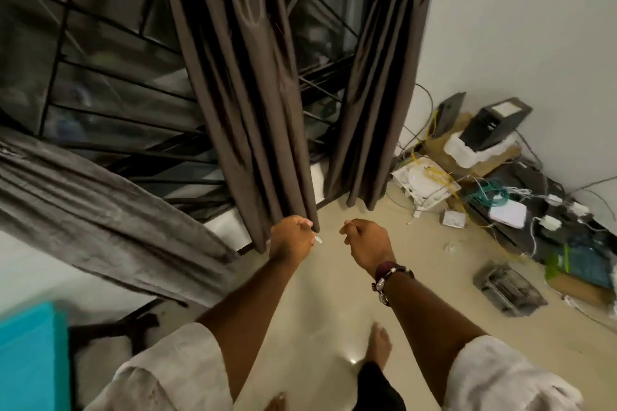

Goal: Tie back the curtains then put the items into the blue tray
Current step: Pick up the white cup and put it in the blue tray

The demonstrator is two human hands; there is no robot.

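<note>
Left hand (291,237) gripping brown curtain (253,110) hem, right hand (365,238) curled nearby

Pale floor (320,304), tangled cables (494,193), white router (424,183), cardboard box (474,147), possibly a metal rack (509,289).

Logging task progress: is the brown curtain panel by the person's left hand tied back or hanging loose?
Hanging loose. The brown curtain panel falls in straight folds to the floor with no tie visible; the left hand touches its lower edge.
</note>
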